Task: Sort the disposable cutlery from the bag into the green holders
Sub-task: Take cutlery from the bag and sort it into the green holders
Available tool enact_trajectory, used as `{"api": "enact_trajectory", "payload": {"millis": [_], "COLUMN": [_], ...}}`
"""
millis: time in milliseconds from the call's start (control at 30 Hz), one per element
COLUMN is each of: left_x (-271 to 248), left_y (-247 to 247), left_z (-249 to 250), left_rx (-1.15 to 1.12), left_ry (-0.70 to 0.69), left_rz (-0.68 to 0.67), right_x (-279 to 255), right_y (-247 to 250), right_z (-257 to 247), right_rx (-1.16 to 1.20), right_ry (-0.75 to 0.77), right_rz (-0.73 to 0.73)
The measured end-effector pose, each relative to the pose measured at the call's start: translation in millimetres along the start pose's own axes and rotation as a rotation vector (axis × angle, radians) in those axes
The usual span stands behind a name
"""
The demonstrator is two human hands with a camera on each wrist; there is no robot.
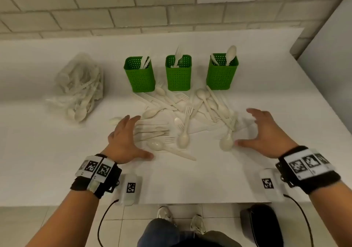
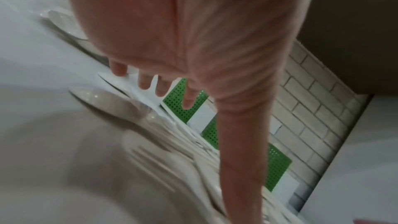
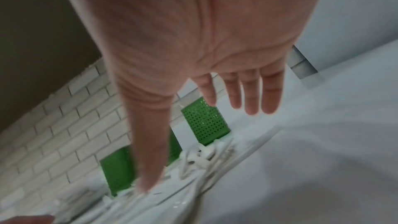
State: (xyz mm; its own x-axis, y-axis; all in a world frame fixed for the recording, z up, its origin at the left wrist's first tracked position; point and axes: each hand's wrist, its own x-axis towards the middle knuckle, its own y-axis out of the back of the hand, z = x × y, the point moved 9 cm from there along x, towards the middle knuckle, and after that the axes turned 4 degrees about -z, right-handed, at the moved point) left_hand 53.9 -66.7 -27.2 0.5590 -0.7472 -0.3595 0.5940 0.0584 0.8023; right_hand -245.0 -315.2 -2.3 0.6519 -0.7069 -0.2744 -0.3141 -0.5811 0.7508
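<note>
Evidently poised to corral the loose cutlery pile [image 1: 182, 117]: left hand [image 1: 124, 139] and right hand [image 1: 266, 132] spread empty-palmed on either side, near the three green holders [image 1: 178, 73].

On the tabletop [image 1: 190, 180], three holders in a row near the wall [image 1: 114, 8]: left holder [image 1: 140, 75], middle holder [image 1: 178, 74], right holder [image 1: 222, 73], each with some cutlery standing inside. Just before the holders, a loose pile of cutlery [image 1: 182, 117]. Far left, apart from the holders, a bag [image 1: 80, 86] with more cutlery. Left hand [image 1: 125, 140] at the pile's left edge, right hand [image 1: 266, 136] at its right edge.
</note>
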Motion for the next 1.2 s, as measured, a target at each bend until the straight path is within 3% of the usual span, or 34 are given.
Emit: {"api": "enact_trajectory", "payload": {"millis": [133,233,333,500,767,933,1000,1133,1200], "left_x": [23,41,54,65,57,51,45,36,36], "left_y": [-3,-7,-6,-4,-5,1,-3,-31,-34], "left_z": [-10,-8,-6,-2,8,26,38,58,68], "left_rx": [0.143,0.164,0.183,0.119,0.025,-0.002,0.017,0.169,0.188], "left_ry": [0.003,-0.072,-0.128,-0.178,-0.165,-0.216,-0.258,-0.335,-0.382], "left_rz": [-0.114,-0.161,-0.16,-0.127,-0.15,-0.057,-0.068,-0.182,-0.152], "right_x": [23,36,41,43,71,69,67,57,56], "right_y": [-19,-25,-27,-51,-55,-60,-65,-65,-64], "right_z": [-18,-20,-23,-40,-56,-65,-71,-92,-96], "right_rx": [-0.305,-0.573,-0.84,-1.086,-1.149,-1.214,-1.167,-1.03,-0.977], "right_ry": [0.072,0.082,0.12,0.362,0.461,0.515,0.585,0.865,0.894], "right_rz": [-0.226,-0.374,-0.394,-0.39,-0.453,-0.488,-0.436,-0.195,-0.141]}}
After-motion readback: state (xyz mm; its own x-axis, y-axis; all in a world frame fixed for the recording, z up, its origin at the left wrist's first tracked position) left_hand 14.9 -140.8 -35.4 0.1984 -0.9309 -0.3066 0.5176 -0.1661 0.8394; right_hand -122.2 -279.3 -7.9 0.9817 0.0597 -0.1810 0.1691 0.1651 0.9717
